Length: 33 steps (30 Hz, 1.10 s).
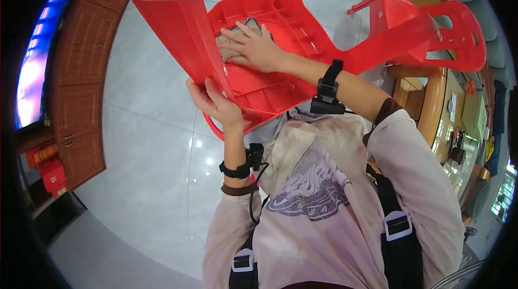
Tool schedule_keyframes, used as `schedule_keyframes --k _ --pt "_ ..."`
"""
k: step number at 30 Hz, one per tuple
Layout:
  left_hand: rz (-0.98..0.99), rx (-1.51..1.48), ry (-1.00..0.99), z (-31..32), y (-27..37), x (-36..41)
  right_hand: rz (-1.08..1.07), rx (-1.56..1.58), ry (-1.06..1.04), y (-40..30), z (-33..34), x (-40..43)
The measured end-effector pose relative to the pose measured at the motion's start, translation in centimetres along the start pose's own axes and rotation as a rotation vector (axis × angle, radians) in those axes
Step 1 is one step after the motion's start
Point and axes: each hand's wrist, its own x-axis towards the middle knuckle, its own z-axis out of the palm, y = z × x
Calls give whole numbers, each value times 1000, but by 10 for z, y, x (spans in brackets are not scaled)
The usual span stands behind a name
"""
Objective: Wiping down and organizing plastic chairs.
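Note:
A red plastic chair is tipped over before me, the ribbed underside of its seat facing up. My left hand grips the base of one leg, thumb and fingers on either side. That leg points up towards the camera, its worn foot plugged with something dark. On the underside, my right hand lies with fingers spread, pressing a greyish folded cloth against the ribs. Part of the cloth is hidden under the palm.
Another red plastic chair stands at the upper right, beside a wooden table with a glossy top. Wooden cabinets and a lit screen line the left. Pale floor tiles lie between.

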Motion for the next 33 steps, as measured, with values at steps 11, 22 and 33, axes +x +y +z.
schedule_keyframes --k 11,22,33 --pt "60 27 11 12 14 -6 358 276 -49 -21 -23 -9" --pt "37 32 14 10 5 -8 329 459 -281 7 -85 -52" --pt "66 70 68 9 4 -3 507 533 -292 14 -94 -69"
